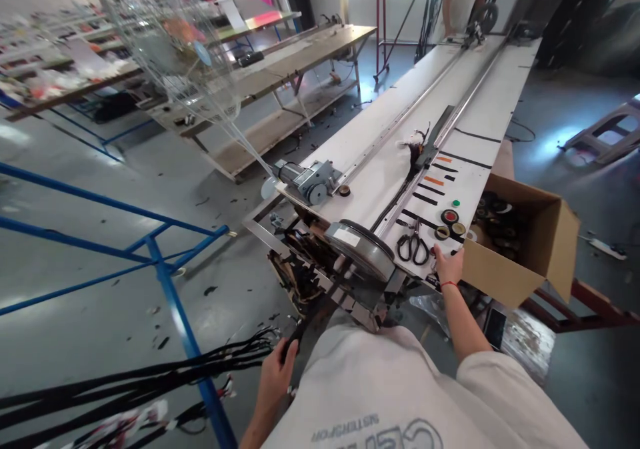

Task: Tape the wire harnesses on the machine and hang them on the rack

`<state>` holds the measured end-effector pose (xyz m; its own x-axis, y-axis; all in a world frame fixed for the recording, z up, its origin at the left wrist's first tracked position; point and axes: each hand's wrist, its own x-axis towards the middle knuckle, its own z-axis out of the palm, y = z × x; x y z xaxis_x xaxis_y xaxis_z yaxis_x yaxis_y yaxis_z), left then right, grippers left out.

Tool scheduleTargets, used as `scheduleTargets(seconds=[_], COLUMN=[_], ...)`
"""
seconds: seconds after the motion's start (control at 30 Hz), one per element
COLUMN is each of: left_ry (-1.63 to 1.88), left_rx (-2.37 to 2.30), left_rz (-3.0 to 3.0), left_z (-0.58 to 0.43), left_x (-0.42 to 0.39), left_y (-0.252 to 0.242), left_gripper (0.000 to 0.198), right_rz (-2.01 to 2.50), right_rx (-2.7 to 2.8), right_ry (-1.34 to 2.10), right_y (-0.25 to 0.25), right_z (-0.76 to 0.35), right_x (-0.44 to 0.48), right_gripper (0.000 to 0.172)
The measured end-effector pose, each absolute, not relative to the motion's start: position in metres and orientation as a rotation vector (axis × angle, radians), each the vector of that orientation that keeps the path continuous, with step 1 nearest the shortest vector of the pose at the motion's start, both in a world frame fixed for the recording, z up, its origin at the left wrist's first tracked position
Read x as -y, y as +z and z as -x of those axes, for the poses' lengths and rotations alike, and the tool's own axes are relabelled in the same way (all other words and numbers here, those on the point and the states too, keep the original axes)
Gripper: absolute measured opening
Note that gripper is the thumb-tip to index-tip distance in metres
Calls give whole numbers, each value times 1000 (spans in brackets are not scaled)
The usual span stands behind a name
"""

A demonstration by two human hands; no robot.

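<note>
My left hand [276, 372], low in the head view, is closed around a black taped cable bundle [320, 312]. The bundle rises to the grey wheel [360, 245] at the near end of the long white table [380, 129]. At the table's near right corner lies my right hand [450, 267], thumb stretched out beside a small dark red spot, apparently a button; its other fingers are partly hidden. Just left of it are black-handled scissors [413, 246]. Tape rolls [443, 232] and a green button [456, 203] sit beyond the thumb.
An open cardboard box [520, 272] with black rolls stands right of the table. Motor [313, 181] and rails occupy the tabletop. Left are a blue metal rack [170, 295] with hanging black cables [125, 382] and a fan [185, 49]. Another person [463, 2] stands at the far end.
</note>
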<state>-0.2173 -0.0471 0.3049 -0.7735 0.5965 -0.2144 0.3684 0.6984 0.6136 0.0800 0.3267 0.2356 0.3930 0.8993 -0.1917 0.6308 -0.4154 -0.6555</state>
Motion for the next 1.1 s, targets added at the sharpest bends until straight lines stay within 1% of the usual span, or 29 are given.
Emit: scheduleTargets(seconds=[0.1,0.2,0.47,0.77,0.9,1.1], left_ry=[884,910,882,846,840,974], left_rx=[-2435,-2416,-2348,-2199,-2157,-1949], left_rz=[-775,-789,-882,-913,-946,-759], left_z=[215,211,205,202,203,215], left_x=[29,18,-13,-42,-41,-48], left_y=[308,302,295,294,283,270], left_gripper=[58,61,55,52,56,73], right_rz=[2158,2157,2191,2111,2081,2095], right_rx=[1307,1312,1319,1323,1315,1304], right_ry=[728,733,739,740,738,667], right_y=[235,235,239,241,243,248], right_z=[-80,-81,-79,-81,-80,-79], right_x=[-326,-326,-325,-321,-322,-321], right_gripper=[95,94,97,99,91,74])
